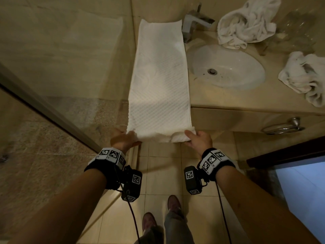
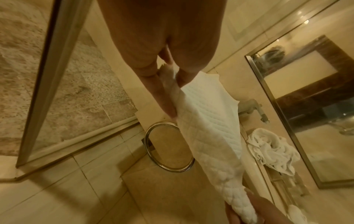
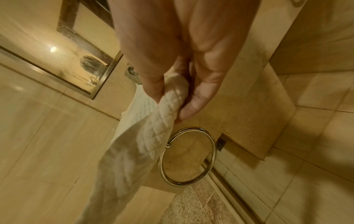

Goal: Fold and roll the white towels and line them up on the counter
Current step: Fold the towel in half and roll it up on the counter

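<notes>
Counter (image 1: 219,100), folded towel (image 1: 159,81) in both hands.

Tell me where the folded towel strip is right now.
In the head view the folded towel strip lies lengthwise on the counter, left of the sink and faucet. Its near end overhangs the edge, gripped by the left hand and right hand.

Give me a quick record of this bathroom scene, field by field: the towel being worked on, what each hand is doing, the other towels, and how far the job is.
towel in work: folded white towel, a long strip on the counter left of the sink, near end past the counter edge
left hand: pinches the near left corner
right hand: pinches the near right corner
other towels: crumpled towel behind the sink, crumpled towel to its right
progress: folded, not yet rolled; no rolled towels visible
</notes>
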The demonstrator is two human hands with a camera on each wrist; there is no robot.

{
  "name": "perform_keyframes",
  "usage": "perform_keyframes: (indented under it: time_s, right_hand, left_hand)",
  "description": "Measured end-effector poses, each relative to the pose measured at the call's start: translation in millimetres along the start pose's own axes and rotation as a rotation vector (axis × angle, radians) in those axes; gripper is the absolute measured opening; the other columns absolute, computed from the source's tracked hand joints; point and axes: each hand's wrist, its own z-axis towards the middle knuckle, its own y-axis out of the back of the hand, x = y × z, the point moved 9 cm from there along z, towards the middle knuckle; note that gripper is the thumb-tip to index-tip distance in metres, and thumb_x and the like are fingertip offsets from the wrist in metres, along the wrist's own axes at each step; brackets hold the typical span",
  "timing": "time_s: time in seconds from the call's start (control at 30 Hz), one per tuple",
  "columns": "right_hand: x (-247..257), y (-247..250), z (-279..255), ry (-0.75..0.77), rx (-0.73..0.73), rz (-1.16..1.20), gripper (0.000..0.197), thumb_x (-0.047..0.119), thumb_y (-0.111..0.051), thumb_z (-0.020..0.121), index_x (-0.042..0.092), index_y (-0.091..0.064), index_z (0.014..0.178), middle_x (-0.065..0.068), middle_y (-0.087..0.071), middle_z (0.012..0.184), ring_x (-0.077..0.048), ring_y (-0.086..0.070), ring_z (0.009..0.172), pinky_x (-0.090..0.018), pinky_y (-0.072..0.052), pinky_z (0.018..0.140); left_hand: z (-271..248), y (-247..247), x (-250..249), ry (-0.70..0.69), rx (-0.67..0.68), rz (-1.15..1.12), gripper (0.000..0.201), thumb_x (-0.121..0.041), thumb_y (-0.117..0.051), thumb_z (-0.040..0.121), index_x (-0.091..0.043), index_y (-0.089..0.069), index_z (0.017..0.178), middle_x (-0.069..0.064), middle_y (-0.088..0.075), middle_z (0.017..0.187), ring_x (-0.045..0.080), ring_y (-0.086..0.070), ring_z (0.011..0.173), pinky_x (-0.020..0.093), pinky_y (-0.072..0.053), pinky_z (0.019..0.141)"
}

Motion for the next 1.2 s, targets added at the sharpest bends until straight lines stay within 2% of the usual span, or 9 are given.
perform_keyframes:
  time_s: [0.07,0.13,0.27,0.4,0.53,0.73,0.9,1.1,1.2]
  right_hand:
    - [12.7,2.5,0.6,0.067,-0.060,-0.062,0.018,0.020,-0.075,0.081,0.012,-0.059,0.085,-0.006,-0.066,0.095,-0.023,-0.067,0.084,-0.039,-0.060,0.073]
    - [25.8,2.9,-1.4,0.157,-0.088,-0.126,0.025,0.014,-0.072,0.083,0.017,-0.048,0.093,-0.004,-0.058,0.096,-0.025,-0.064,0.080,-0.033,-0.058,0.062]
    - [37.7,-6.2,2.8,0.231,-0.008,-0.248,0.022,0.011,-0.063,0.088,0.032,-0.062,0.081,0.008,-0.062,0.095,-0.022,-0.063,0.087,-0.038,-0.056,0.074]
    - [38.0,-14.7,2.7,0.073,0.124,-0.032,0.023,-0.006,-0.050,0.087,-0.001,-0.069,0.100,-0.013,-0.060,0.088,-0.021,-0.056,0.070,-0.025,-0.046,0.060]
    - [34.0,-22.2,4.4,-0.017,0.239,0.013,0.050,-0.027,-0.040,0.077,-0.010,-0.058,0.120,-0.022,-0.057,0.111,-0.033,-0.055,0.101,-0.032,-0.051,0.084]
    - [33.6,-19.5,16.1,0.014,0.187,0.065,0.023,0.000,-0.057,0.093,-0.010,-0.060,0.113,-0.011,-0.065,0.084,-0.016,-0.060,0.071,-0.023,-0.051,0.073]
    - [35.1,-20.5,25.2,-0.033,0.201,-0.019,0.012,0.021,-0.064,0.092,0.010,-0.065,0.086,-0.009,-0.066,0.079,-0.018,-0.059,0.063,-0.027,-0.046,0.057]
    - [53.7,-17.1,29.0,0.031,0.123,-0.047,0.016,0.022,-0.065,0.091,0.007,-0.062,0.085,-0.007,-0.063,0.080,-0.013,-0.058,0.063,-0.013,-0.044,0.041]
    - [60.9,-16.3,33.7,0.062,0.081,-0.001,0.024,0.017,-0.072,0.085,0.007,-0.052,0.076,-0.013,-0.061,0.086,-0.018,-0.061,0.066,-0.021,-0.053,0.045]
  left_hand:
    - [4.1,-5.5,-6.2,-0.040,0.037,0.011,0.037,0.008,-0.058,0.084,-0.021,-0.040,0.100,0.013,-0.043,0.118,0.036,-0.060,0.099,0.047,-0.060,0.063]
    - [4.7,-13.3,-9.2,-0.066,0.088,0.075,0.032,0.012,-0.057,0.081,-0.016,-0.047,0.092,0.010,-0.043,0.122,0.036,-0.056,0.105,0.043,-0.060,0.058]
    - [16.3,-16.8,-2.8,0.024,0.120,0.070,0.020,0.009,-0.045,0.087,-0.003,-0.058,0.077,0.024,-0.051,0.125,0.037,-0.058,0.099,0.040,-0.060,0.061]
    - [24.1,-17.4,-2.8,0.052,0.175,0.021,0.024,0.009,-0.050,0.087,0.009,-0.058,0.109,0.024,-0.057,0.118,0.031,-0.063,0.094,0.036,-0.060,0.070]
    - [19.6,-20.6,-9.7,-0.049,0.231,0.096,0.023,0.004,-0.068,0.076,0.014,-0.064,0.097,0.027,-0.063,0.101,0.034,-0.061,0.092,0.024,-0.054,0.059]
    - [25.4,-25.3,-11.8,-0.032,0.213,-0.057,0.018,0.011,-0.055,0.087,0.011,-0.057,0.105,0.023,-0.060,0.105,0.024,-0.063,0.090,0.023,-0.059,0.068]
    - [38.2,-17.1,-13.2,-0.042,0.059,0.122,0.025,-0.017,-0.061,0.092,-0.004,-0.050,0.110,0.015,-0.058,0.103,0.018,-0.059,0.076,0.035,-0.057,0.068]
    - [52.4,-16.3,-21.9,-0.058,0.019,0.252,0.034,-0.032,-0.066,0.086,-0.005,-0.062,0.106,0.012,-0.066,0.108,0.025,-0.064,0.096,0.043,-0.056,0.083]
    - [51.3,-17.7,-33.5,-0.079,-0.021,0.155,0.030,-0.023,-0.070,0.084,-0.001,-0.057,0.100,0.013,-0.062,0.101,0.027,-0.063,0.093,0.039,-0.058,0.071]
